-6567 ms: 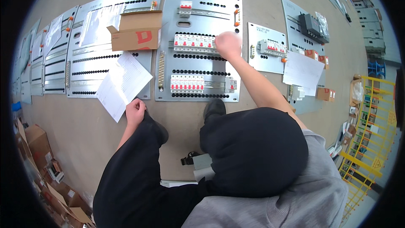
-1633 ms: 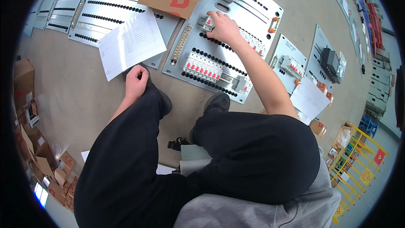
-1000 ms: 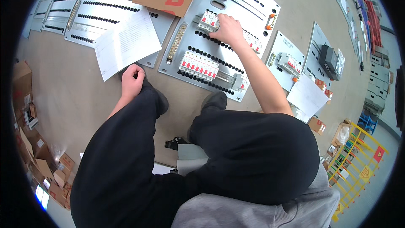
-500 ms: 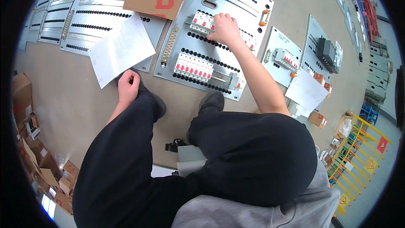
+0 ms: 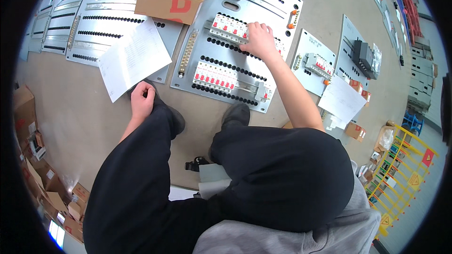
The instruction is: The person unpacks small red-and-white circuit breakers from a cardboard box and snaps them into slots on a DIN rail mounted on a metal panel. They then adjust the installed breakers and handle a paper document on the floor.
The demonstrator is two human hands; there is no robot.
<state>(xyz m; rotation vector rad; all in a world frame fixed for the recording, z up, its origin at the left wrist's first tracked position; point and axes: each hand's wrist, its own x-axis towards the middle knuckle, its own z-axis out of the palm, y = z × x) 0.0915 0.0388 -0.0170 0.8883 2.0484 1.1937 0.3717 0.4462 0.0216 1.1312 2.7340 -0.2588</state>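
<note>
My right hand (image 5: 260, 41) reaches over the middle row of white circuit breakers (image 5: 227, 26) with red toggles, on a grey metal mounting plate (image 5: 188, 81). Its thumb lies on the row's near side and its fingers curl over the far side, hiding the breakers beneath. Nearer me, a second row of circuit breakers (image 5: 214, 76) sits on the same plate, with a bare stretch of rail to its right. My left hand (image 5: 142, 99) is curled closed by my left shoe, beside the lower corner of a printed paper sheet (image 5: 134, 59). Nothing shows in its fingers.
An open cardboard box (image 5: 162, 4) stands left of the plate's far end. More mounting plates (image 5: 101, 30) lie to the left. On the right are a smaller plate with breakers (image 5: 313, 56), another paper sheet (image 5: 343, 99) and small cartons (image 5: 355, 131). A yellow barrier (image 5: 402, 174) stands farther right.
My right hand has shifted right along the middle row, baring more breakers on its left. My left hand stays closed in about the same place.
</note>
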